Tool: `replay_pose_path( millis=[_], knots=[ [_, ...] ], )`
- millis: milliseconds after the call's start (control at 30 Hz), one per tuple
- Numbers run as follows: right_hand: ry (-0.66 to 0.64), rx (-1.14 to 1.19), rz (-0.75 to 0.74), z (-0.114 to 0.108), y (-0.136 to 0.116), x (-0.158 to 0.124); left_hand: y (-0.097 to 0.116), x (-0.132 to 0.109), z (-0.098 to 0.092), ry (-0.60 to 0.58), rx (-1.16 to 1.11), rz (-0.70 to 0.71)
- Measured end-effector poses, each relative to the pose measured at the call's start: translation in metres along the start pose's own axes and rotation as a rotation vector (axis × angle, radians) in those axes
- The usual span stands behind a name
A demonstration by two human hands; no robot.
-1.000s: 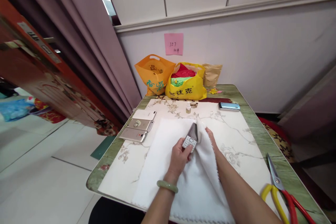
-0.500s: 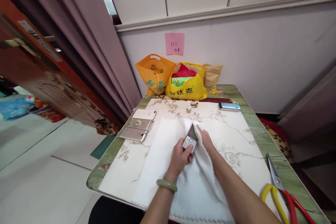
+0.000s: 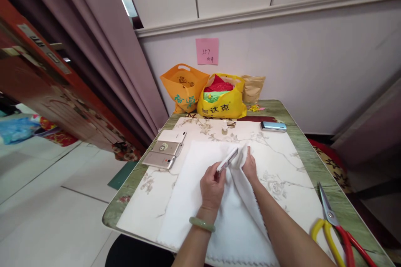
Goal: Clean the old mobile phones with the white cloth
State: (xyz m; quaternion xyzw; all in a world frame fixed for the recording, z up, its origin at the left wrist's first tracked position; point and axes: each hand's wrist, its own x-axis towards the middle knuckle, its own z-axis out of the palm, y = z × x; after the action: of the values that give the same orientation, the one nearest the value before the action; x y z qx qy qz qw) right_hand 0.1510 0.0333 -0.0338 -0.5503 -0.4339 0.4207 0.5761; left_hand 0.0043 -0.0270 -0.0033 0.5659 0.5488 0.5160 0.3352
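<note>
My left hand (image 3: 213, 185), with a green bangle (image 3: 202, 224) at its wrist, grips a small keypad phone (image 3: 228, 160) by its lower end. The phone is turned nearly edge-on, its far end pointing up and to the right. Just right of it, my right hand (image 3: 249, 167) pinches a raised fold of white cloth (image 3: 194, 192). The rest of the cloth lies spread over the table under both hands. Between phone and fold a narrow gap shows.
Phones (image 3: 159, 159) lie in a row at left; a blue phone (image 3: 273, 127) lies at back right. A small bottle (image 3: 224, 128) stands behind the cloth. Scissors (image 3: 330, 216) rest at the right edge. An orange bag (image 3: 184, 87) and a yellow bag (image 3: 222, 108) line the wall.
My left hand has turned the phone from keypad facing me to nearly edge-on. My right hand has shifted slightly right with the cloth fold, away from the phone.
</note>
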Motion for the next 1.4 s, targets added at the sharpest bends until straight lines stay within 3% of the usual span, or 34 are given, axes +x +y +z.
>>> replay_pose_path(
  millis=[133,267,433,533,600,667,800,867,900,967,1100,1233,1300,1400],
  knots=[
    [0.193,0.042,0.032,0.002,-0.007,-0.001,-0.004,0.000,0.001,0.048,0.170,0.105],
    [0.283,0.129,0.063,0.005,-0.017,-0.005,-0.012,0.002,-0.001,0.101,0.199,0.185],
    [0.346,0.209,0.103,0.001,-0.019,-0.002,-0.018,0.007,-0.009,0.262,0.087,0.104],
    [0.369,0.187,0.083,0.002,-0.015,-0.003,-0.019,0.008,-0.010,0.202,0.165,0.072],
    [0.327,0.063,0.029,0.008,-0.014,-0.009,-0.018,0.009,-0.008,0.151,0.190,0.088],
    [0.219,-0.125,-0.120,0.016,-0.015,-0.021,-0.018,0.009,-0.006,0.133,0.193,0.101],
    [-0.273,-0.481,-0.600,0.032,-0.025,-0.044,-0.021,0.008,-0.003,0.197,0.055,-0.034],
    [-0.489,-0.620,-0.724,0.034,-0.031,-0.048,-0.022,0.007,-0.002,0.224,-0.016,-0.085],
    [-0.533,-0.680,-0.740,0.034,-0.033,-0.048,-0.022,0.007,-0.003,0.222,-0.008,-0.075],
    [-0.499,-0.780,-0.719,0.030,-0.032,-0.042,-0.021,0.007,-0.004,0.181,0.093,0.006],
    [-0.217,-0.929,-0.594,0.020,-0.017,-0.029,-0.015,0.007,-0.006,0.133,0.280,0.171],
    [-0.009,-0.986,-0.529,0.019,-0.007,-0.028,-0.015,0.006,-0.005,0.121,0.308,0.222],
    [-0.044,-0.961,-0.583,0.022,-0.011,-0.032,-0.019,0.006,-0.004,0.126,0.322,0.225],
    [-0.294,-0.869,-0.735,0.027,-0.020,-0.037,-0.024,0.006,-0.003,0.175,0.332,0.197]
  ],
)
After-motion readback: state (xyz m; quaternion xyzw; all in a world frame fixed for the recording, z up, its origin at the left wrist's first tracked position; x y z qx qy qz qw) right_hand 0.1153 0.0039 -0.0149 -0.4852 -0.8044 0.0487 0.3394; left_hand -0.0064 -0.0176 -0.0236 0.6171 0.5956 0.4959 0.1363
